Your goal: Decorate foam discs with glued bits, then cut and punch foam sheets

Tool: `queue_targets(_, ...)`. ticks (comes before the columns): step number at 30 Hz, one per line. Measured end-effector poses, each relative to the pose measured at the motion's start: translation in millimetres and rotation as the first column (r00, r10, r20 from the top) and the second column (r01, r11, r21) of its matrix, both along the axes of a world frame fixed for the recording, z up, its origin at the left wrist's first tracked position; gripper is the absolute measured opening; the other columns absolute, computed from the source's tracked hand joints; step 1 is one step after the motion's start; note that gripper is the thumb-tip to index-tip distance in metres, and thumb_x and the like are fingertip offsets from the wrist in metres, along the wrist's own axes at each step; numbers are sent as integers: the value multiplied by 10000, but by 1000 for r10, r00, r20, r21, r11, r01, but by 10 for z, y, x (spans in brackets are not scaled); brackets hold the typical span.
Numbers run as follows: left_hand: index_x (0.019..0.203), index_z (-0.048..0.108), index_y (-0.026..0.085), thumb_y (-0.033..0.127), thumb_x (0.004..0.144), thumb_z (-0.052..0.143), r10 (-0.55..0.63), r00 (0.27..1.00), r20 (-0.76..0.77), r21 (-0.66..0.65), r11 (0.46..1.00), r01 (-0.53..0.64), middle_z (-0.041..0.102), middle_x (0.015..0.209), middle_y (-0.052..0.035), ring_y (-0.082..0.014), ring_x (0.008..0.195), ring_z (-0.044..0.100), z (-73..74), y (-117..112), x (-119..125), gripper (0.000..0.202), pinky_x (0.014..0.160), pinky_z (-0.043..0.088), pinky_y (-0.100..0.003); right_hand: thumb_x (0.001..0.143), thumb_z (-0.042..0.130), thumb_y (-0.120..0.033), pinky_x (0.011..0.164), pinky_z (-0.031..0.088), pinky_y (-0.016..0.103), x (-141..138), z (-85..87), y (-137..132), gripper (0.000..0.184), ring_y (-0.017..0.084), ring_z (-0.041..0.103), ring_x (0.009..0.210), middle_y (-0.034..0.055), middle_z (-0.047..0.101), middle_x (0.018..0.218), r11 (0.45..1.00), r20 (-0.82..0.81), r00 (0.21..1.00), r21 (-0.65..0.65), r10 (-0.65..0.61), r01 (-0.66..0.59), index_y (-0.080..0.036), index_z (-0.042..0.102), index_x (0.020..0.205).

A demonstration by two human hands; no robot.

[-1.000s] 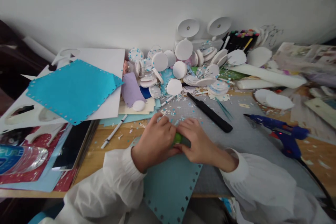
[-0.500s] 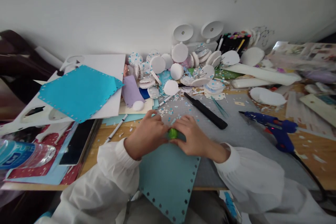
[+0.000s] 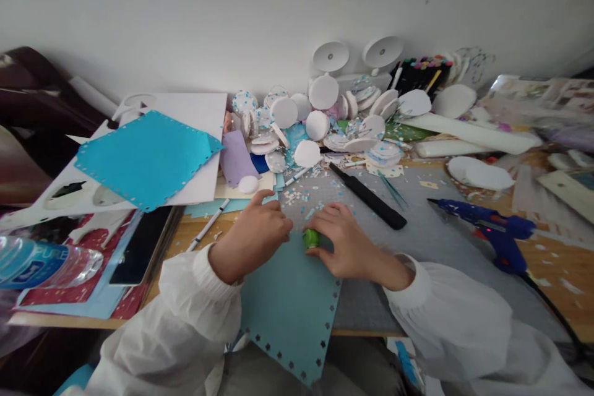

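A light blue sheet (image 3: 290,309) with star-shaped holes punched along its edges lies on the grey mat (image 3: 417,241) and hangs over the table's front edge. My right hand (image 3: 341,241) is closed on a small green punch (image 3: 310,238) at the sheet's far edge. Just left of the punch, my left hand (image 3: 253,236) rests on the sheet with its fingers curled and the index finger stretched forward. Whether it grips the sheet's edge is hidden. Both arms wear white sleeves.
A second blue punched sheet (image 3: 148,158) lies on white card at the left. White foam discs (image 3: 320,105) pile up by the wall. A black knife (image 3: 369,196), a blue glue gun (image 3: 487,226), a white pen (image 3: 208,224), a water bottle (image 3: 41,263) and a dark phone (image 3: 142,244) surround the mat.
My left hand has come off the green punch and moved a little left on the sheet. The right hand keeps hold of the punch. The blue sheet has turned slightly.
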State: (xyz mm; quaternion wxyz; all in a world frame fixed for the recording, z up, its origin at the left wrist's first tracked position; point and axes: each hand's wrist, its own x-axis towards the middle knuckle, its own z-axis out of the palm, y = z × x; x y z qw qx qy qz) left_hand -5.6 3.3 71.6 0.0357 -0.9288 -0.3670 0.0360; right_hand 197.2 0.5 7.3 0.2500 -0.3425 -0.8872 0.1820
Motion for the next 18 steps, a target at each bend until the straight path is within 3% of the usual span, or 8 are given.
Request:
queue_targets(3, 770, 645, 179, 229, 816, 653, 16, 997, 71, 52, 998, -20, 678, 762, -32, -232, 894, 618, 17, -75, 67, 69, 1096, 277, -533, 728, 684, -221, 902, 321, 451, 3, -9, -3, 209, 239, 537, 842, 54, 635, 841, 1000, -7, 1000, 14, -5, 5, -174, 565, 893)
queue_targets(5, 913, 658, 167, 366, 791, 663, 16, 992, 122, 103, 994, -29, 684, 894, -65, -282, 1018, 579, 7, -139, 142, 233, 1143, 178, -582, 744, 665, -230, 902, 327, 453, 4, -18, -3, 196, 237, 533, 842, 56, 632, 855, 1000, -14, 1000, 26, 2, -2, -180, 554, 898)
queue_targets(7, 944, 664, 147, 459, 776, 644, 13, 991, 132, 131, 991, -31, 679, 892, -81, -304, 1042, 560, -32, -177, 223, 355, 1169, 125, -586, 758, 645, -237, 898, 338, 454, 3, -24, -2, 167, 235, 526, 836, 58, 623, 855, 999, -16, 1000, 37, 13, -12, -185, 541, 878)
queue_targets(11, 787, 670, 155, 458, 787, 612, -16, 994, 110, 110, 994, 4, 647, 715, -69, -281, 898, 585, -143, -124, 309, 309, 1183, 161, -554, 740, 616, -212, 875, 364, 455, 2, -23, 2, 119, 236, 511, 802, 54, 584, 783, 998, 7, 1000, 59, -8, 8, -197, 504, 775)
queue_targets(15, 788, 668, 159, 474, 789, 602, -62, 987, 146, 72, 996, 52, 649, 721, -78, -278, 852, 582, -182, -45, 297, 322, 1151, 239, -565, 699, 604, -159, 920, 357, 474, 2, -28, 12, 133, 231, 517, 784, 46, 572, 762, 998, 8, 1000, 65, -22, 22, -202, 496, 765)
queue_targets(18, 783, 669, 172, 458, 794, 607, -60, 983, 171, 69, 996, 49, 657, 716, -67, -272, 855, 590, -185, -35, 279, 293, 1153, 227, -570, 709, 600, -166, 947, 347, 490, 5, -46, 17, 120, 234, 529, 795, 48, 580, 771, 998, 19, 1000, 64, -20, 19, -202, 508, 777)
